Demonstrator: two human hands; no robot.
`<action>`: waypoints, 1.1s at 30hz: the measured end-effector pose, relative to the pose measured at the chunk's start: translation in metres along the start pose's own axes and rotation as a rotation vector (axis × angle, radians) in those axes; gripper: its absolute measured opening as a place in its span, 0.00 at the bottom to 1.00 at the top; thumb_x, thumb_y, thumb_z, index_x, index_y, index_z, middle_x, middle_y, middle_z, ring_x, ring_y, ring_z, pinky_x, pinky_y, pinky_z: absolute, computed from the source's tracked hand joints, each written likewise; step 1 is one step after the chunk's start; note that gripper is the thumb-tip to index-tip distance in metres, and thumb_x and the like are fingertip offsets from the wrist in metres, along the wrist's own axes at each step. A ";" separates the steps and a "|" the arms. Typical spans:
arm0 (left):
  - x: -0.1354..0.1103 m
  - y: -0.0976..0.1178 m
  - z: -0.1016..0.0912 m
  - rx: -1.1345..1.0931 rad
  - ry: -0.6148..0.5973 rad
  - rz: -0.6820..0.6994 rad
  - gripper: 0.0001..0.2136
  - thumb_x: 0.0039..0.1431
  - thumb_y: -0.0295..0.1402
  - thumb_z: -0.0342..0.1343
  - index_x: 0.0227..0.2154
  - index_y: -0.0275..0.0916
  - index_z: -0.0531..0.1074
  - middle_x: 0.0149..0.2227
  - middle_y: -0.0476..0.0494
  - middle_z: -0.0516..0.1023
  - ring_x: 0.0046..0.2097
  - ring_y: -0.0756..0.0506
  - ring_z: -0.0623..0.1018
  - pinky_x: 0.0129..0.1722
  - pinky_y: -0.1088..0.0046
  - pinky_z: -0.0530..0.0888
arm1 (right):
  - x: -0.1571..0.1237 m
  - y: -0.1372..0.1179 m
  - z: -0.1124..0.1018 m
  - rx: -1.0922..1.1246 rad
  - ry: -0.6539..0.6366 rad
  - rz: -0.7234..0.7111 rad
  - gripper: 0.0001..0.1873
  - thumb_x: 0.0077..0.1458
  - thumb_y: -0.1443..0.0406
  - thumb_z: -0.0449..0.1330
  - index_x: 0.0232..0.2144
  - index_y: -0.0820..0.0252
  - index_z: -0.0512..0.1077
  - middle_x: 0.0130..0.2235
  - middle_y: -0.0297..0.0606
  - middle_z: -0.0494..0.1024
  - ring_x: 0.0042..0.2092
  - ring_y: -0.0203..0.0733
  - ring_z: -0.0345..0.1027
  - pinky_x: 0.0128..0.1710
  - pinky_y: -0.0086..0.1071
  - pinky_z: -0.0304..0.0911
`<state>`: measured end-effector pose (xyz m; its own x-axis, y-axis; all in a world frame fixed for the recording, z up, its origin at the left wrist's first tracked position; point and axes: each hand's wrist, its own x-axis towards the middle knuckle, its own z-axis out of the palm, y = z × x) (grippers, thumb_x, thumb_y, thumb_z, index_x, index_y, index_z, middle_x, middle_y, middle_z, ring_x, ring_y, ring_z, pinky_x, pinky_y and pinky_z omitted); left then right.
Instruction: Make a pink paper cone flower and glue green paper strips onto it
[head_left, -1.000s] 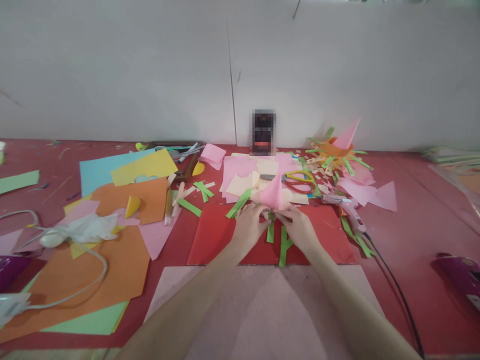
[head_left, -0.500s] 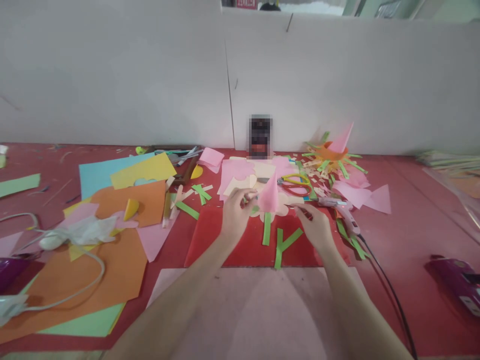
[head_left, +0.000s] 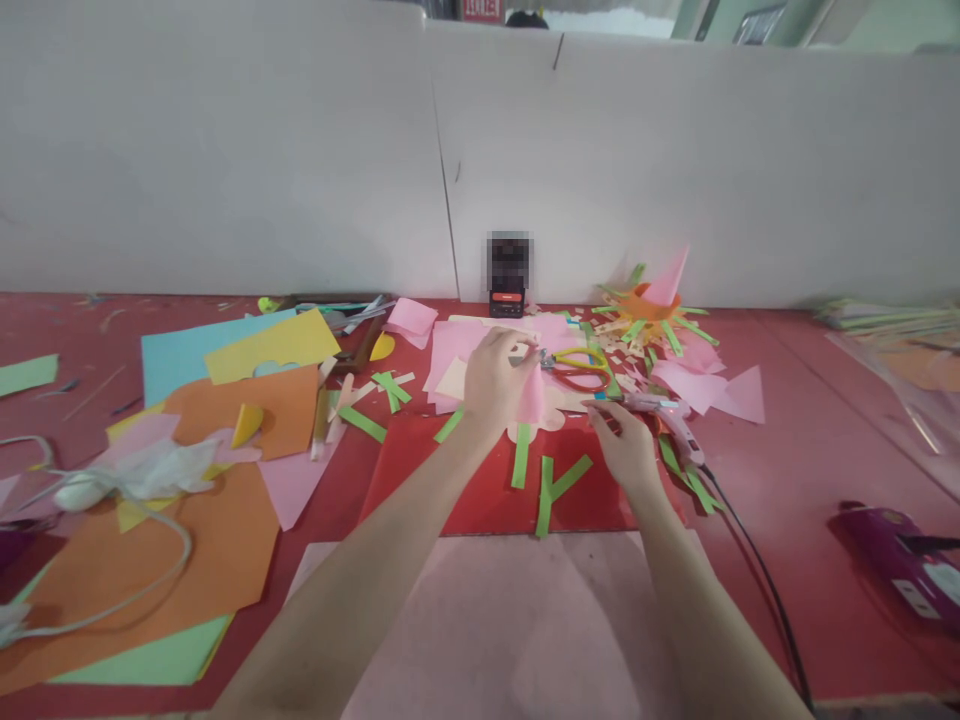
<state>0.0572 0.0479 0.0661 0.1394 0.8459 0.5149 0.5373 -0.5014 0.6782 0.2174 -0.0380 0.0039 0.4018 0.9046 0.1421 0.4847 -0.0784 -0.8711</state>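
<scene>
A pink paper cone [head_left: 532, 400] stands on a cream flower-shaped paper [head_left: 553, 421] over the red board [head_left: 480, 500]. My left hand [head_left: 495, 385] is closed at the cone's upper end and hides its tip. My right hand [head_left: 624, 440] is just right of the flower, thumb and forefinger drawn together; whatever lies between them is too small to make out. A green paper strip [head_left: 520, 460] reaches down from beneath the flower. Below it lies a Y-shaped green paper piece [head_left: 547, 495]. Scissors [head_left: 581, 370] with yellow and red handles lie behind the cone.
Close to my right hand lies a pink glue gun [head_left: 679, 425], its cord running toward me. An orange and green paper piece with a pink cone [head_left: 664, 300] stands at the back. Coloured sheets [head_left: 232, 540] cover the left side. A phone [head_left: 508, 275] leans against the wall.
My left hand has risen from beside the cone to its upper end and closed there. My right hand stays beside the flower. The whole view has shifted slightly.
</scene>
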 end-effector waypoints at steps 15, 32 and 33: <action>0.014 0.009 -0.026 -0.064 0.040 -0.041 0.02 0.52 0.28 0.56 0.30 0.40 0.72 0.34 0.50 0.78 0.36 0.50 0.76 0.40 0.73 0.71 | 0.002 0.003 0.000 -0.003 0.005 -0.018 0.19 0.51 0.56 0.51 0.37 0.60 0.74 0.37 0.42 0.77 0.33 0.42 0.67 0.36 0.34 0.60; 0.015 0.033 -0.056 -0.250 0.005 -0.056 0.05 0.53 0.32 0.56 0.33 0.40 0.75 0.37 0.47 0.79 0.41 0.48 0.77 0.43 0.71 0.73 | 0.001 -0.001 -0.003 0.006 0.030 0.032 0.20 0.49 0.54 0.53 0.37 0.61 0.75 0.33 0.41 0.77 0.29 0.40 0.66 0.33 0.34 0.60; 0.015 0.034 -0.057 -0.265 0.007 -0.047 0.05 0.54 0.32 0.56 0.33 0.40 0.75 0.37 0.47 0.79 0.41 0.48 0.77 0.44 0.71 0.73 | 0.001 -0.002 -0.003 0.011 0.036 0.035 0.20 0.49 0.54 0.53 0.36 0.61 0.75 0.32 0.41 0.77 0.29 0.40 0.65 0.32 0.33 0.60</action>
<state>0.0297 0.0332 0.1266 0.1137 0.8686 0.4824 0.3062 -0.4925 0.8147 0.2195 -0.0380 0.0069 0.4461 0.8857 0.1284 0.4611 -0.1045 -0.8812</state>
